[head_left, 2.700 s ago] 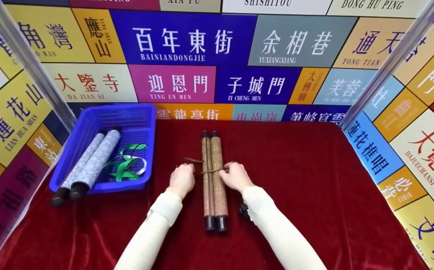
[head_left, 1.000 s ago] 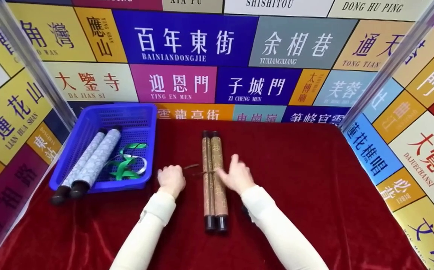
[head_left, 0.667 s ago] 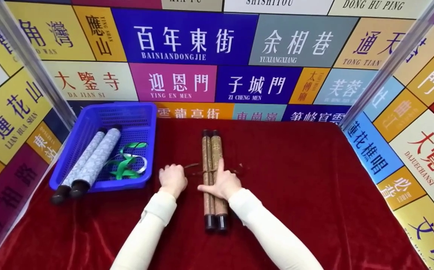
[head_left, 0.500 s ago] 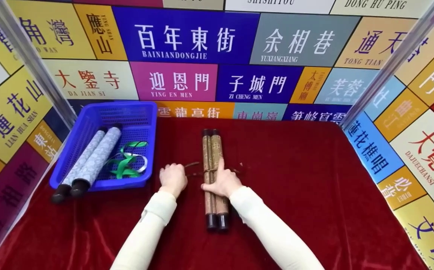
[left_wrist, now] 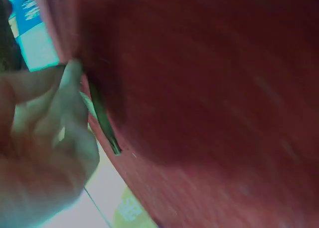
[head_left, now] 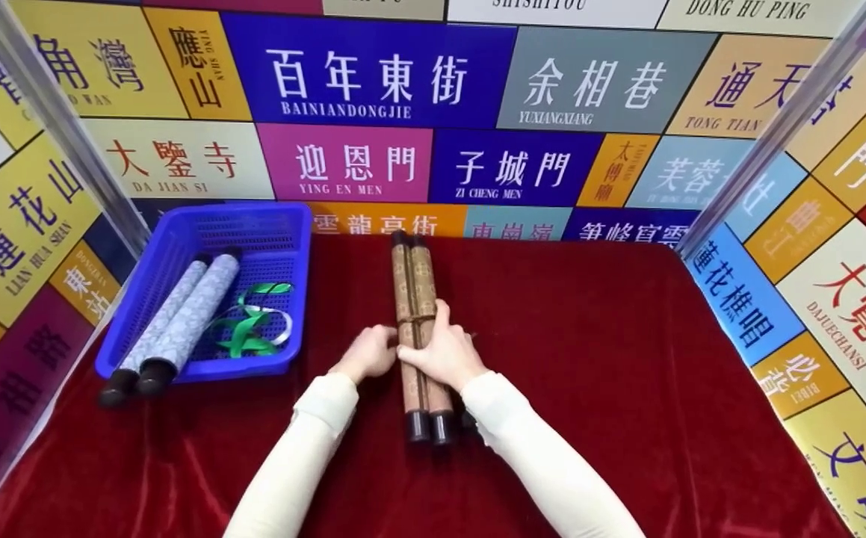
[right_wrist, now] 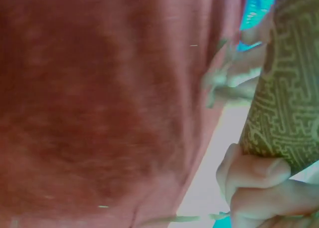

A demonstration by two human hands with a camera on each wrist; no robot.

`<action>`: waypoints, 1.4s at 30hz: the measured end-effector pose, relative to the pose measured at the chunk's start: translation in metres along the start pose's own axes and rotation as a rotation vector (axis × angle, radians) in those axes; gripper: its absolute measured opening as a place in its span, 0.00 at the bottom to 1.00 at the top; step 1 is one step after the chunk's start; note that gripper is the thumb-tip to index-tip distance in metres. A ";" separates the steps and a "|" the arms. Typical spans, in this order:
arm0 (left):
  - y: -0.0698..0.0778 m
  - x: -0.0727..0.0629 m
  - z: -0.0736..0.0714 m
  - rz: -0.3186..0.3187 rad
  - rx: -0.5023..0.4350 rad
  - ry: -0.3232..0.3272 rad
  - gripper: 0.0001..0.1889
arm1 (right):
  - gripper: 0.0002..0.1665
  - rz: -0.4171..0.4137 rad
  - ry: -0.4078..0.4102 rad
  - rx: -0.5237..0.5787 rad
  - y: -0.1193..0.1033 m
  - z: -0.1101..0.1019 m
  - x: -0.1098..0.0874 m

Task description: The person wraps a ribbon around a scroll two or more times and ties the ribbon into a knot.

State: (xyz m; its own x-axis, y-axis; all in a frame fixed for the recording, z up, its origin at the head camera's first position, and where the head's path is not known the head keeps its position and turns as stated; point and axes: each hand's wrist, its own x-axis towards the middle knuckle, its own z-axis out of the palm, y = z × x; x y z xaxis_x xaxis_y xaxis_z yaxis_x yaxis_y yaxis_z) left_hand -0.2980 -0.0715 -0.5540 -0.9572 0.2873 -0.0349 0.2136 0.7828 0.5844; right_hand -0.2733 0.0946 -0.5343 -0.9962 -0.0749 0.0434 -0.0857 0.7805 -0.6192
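A brown patterned scroll point(head_left: 424, 280), rolled up on two rods with black end knobs, lies lengthwise in front of me, bound round the middle by a thin brown cord point(head_left: 416, 319). My right hand point(head_left: 449, 355) grips it just below the cord, thumb across the top. In the right wrist view, the fingers curl under the patterned roll point(right_wrist: 291, 83), with red cloth beyond. Close against the scroll's left side is my left hand point(head_left: 369, 354). In the left wrist view, its fingertips pinch the cord, whose loose end point(left_wrist: 103, 115) hangs past them.
A blue plastic basket point(head_left: 294, 299) stands on the left. It holds another scroll, pale blue with black knobs point(head_left: 197, 314), leaning over the near rim, and green ribbon point(head_left: 253, 336). Red velvet cloth point(head_left: 589, 336) covers the table. Signboard-patterned panels point(head_left: 373, 75) and clear posts point(head_left: 776, 119) border it.
My right hand has come from the cord's right end onto the scroll, which has shifted away from me and slightly left. My left hand has moved right, up to the scroll's side.
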 end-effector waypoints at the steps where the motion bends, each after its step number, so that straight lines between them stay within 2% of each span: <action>1: 0.001 0.000 -0.002 0.024 -0.016 -0.027 0.11 | 0.62 -0.003 -0.001 0.006 -0.002 -0.001 0.000; 4: 0.003 -0.001 -0.007 0.045 -0.016 -0.069 0.19 | 0.63 -0.002 -0.006 0.010 -0.003 -0.003 -0.001; 7: 0.003 -0.003 -0.014 -0.010 0.005 -0.037 0.26 | 0.63 0.015 -0.009 -0.004 0.001 -0.002 -0.003; 9: 0.002 -0.005 -0.018 -0.075 0.010 0.008 0.27 | 0.63 0.025 -0.013 -0.013 0.003 0.000 -0.004; 14: -0.002 -0.007 -0.024 -0.234 0.008 0.155 0.21 | 0.63 0.009 -0.018 -0.035 0.006 0.006 -0.007; 18: -0.004 -0.006 -0.024 -0.251 -0.038 0.272 0.17 | 0.63 -0.045 -0.022 -0.056 0.003 0.015 -0.010; 21: -0.004 -0.006 -0.026 -0.260 -0.062 0.315 0.16 | 0.63 -0.078 -0.032 -0.067 0.001 0.021 -0.012; 24: -0.005 -0.008 -0.027 -0.304 -0.039 0.265 0.16 | 0.63 -0.077 -0.036 -0.063 0.000 0.023 -0.013; 28: -0.010 -0.012 -0.028 -0.352 0.026 0.108 0.20 | 0.63 -0.027 -0.025 -0.017 0.001 0.016 -0.011; 31: -0.012 -0.015 -0.026 -0.355 0.066 0.030 0.22 | 0.62 0.016 -0.003 0.024 0.001 0.003 -0.006; 38: -0.010 -0.014 -0.022 -0.348 0.088 0.002 0.20 | 0.60 0.072 0.045 0.089 0.002 -0.032 0.007; 42: -0.009 -0.013 -0.020 -0.339 0.093 0.001 0.17 | 0.59 0.082 0.067 0.088 0.004 -0.047 0.012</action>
State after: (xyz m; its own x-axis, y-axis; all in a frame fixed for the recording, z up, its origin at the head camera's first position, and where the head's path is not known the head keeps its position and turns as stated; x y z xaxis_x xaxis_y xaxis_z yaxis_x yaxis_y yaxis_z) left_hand -0.2913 -0.0934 -0.5423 -0.9769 0.0020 -0.2136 -0.0994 0.8808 0.4629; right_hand -0.2860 0.1259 -0.4988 -0.9987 0.0308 0.0396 -0.0049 0.7248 -0.6889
